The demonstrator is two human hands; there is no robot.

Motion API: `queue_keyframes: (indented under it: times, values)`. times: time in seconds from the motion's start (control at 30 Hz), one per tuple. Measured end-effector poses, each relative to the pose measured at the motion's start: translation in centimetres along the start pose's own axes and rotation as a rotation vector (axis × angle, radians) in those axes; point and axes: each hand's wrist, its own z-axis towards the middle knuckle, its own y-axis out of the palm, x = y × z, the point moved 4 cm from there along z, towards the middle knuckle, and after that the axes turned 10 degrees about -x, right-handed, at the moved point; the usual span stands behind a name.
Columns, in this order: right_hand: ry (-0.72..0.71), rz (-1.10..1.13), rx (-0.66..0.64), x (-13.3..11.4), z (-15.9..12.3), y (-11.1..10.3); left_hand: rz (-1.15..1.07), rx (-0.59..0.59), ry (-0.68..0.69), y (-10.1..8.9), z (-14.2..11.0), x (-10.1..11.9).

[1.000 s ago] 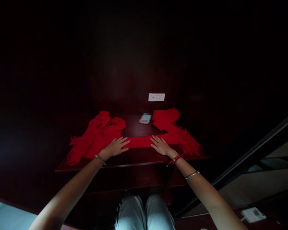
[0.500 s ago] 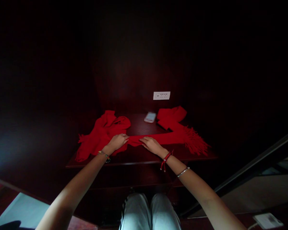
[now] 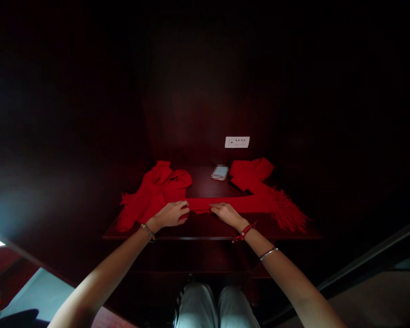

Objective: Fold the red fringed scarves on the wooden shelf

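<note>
Shelf (image 3: 207, 187), seemingly wooden, bears red fringed fabric (image 3: 239, 204) below a white socket (image 3: 237, 142).

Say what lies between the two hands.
A strip of red fabric spans the gap between the left hand and right hand, seen in the head view.

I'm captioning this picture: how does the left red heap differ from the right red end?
The left red heap is bunched and rumpled; the right red end lies flatter, in broader folds. The left red heap shows a small tuft of fringe; the right red end has a long, fanned-out fringe. Both are red and lie on the dark shelf.
</note>
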Motion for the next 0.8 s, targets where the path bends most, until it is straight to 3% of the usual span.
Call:
queue_keyframes:
  times: [0.23,0.4,0.57,0.8]
  values:
    - [0.014,0.013,0.048,-0.2,-0.3,0.0,-0.013,-0.034,-0.022,-0.5,-2.5,-1.5]
    - [0.019,-0.069,-0.040,-0.3,-0.2,0.2,-0.077,-0.001,-0.019,-0.7,-3.9,-3.0]
    - [0.047,-0.077,-0.074,-0.3,0.0,0.1,0.017,0.037,-0.027,0.1,-5.0,-3.8]
    - [0.107,-0.059,-0.037,-0.5,-0.4,-0.5,0.108,0.042,-0.163,1.0,-6.3,-5.3]
